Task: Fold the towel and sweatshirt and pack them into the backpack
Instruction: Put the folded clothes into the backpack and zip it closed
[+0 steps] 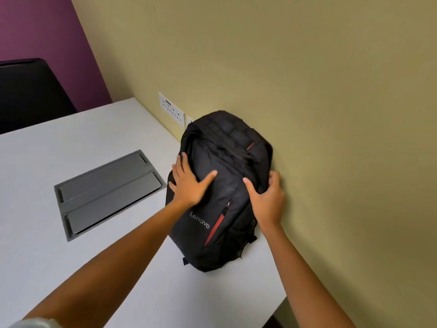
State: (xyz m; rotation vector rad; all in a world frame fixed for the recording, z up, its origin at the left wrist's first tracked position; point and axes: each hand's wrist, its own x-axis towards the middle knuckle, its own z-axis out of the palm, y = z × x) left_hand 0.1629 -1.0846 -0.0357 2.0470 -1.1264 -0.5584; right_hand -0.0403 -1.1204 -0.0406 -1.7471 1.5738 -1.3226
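Head view: a black Lenovo backpack (222,192) is steadied on the white table (94,268) by both hands.

The left hand (189,183) is pressed flat on its front, fingers spread; the right hand (267,197) is curled over its right edge, apparently to keep it upright against the wall (331,91). No towel or sweatshirt is seen; they are judged already packed.

A white tabletop (71,147) ran up against a tan wall (307,67). Sunk flush into the tabletop was a grey hatch (108,192) with two flat lids side by side. On the wall, just above the tabletop's far edge, sat a white socket plate (171,109). Beyond the tabletop's far left edge stood a black chair (30,93) before a purple wall (42,31).
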